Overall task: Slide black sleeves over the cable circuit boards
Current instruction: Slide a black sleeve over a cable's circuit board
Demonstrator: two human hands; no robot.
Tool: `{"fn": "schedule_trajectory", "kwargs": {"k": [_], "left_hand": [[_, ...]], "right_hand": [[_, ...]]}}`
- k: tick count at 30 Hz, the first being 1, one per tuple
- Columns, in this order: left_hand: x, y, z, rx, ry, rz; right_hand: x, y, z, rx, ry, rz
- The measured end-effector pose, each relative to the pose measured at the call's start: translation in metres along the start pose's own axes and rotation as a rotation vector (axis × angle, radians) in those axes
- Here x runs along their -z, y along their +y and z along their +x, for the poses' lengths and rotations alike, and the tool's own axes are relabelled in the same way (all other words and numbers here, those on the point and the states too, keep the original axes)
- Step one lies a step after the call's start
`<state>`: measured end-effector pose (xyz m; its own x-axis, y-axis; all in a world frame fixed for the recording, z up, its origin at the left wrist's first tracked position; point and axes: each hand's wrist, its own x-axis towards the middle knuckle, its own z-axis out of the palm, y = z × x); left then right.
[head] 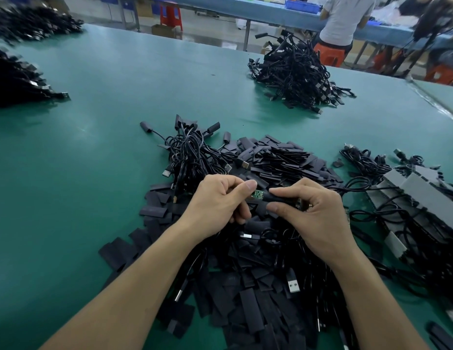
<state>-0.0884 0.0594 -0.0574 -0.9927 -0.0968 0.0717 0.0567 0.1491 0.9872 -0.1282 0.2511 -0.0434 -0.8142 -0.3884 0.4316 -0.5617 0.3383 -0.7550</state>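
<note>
My left hand (pixel 218 203) pinches a small green circuit board (pixel 257 194) between thumb and fingers; only a short part of the board shows. My right hand (pixel 311 210) grips a black sleeve (pixel 281 198) that sits partly over the board's right side, thumb below and forefinger above. The board's black cable (pixel 351 186) trails off to the right from under my right hand. Both hands hover over a big heap of flat black sleeves (pixel 278 160) spread on the green table (pixel 94 160).
A tangle of black USB cables (pixel 192 152) lies just beyond my left hand. Another cable pile (pixel 296 74) sits farther back, more at the far left (pixel 15 79). Grey blocks with cables (pixel 417 193) lie at the right. A person in a white shirt (pixel 344 18) works behind.
</note>
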Motion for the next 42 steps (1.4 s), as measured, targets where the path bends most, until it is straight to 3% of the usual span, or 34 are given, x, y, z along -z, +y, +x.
{"fn": "schedule_trajectory", "kwargs": {"k": [7, 26, 42], "left_hand": [[0.0008, 0.0001, 0.0005, 0.023, -0.004, -0.007], [-0.0013, -0.0005, 0.0, 0.011, -0.058, 0.025], [0.0053, -0.0029, 0.0004, -0.008, 0.001, -0.082]], "right_hand": [[-0.0027, -0.0009, -0.0005, 0.005, 0.001, -0.009], [-0.0059, -0.0025, -0.0028, 0.144, -0.08, -0.306], [-0.0014, -0.0018, -0.0028, 0.081, 0.097, -0.232]]}}
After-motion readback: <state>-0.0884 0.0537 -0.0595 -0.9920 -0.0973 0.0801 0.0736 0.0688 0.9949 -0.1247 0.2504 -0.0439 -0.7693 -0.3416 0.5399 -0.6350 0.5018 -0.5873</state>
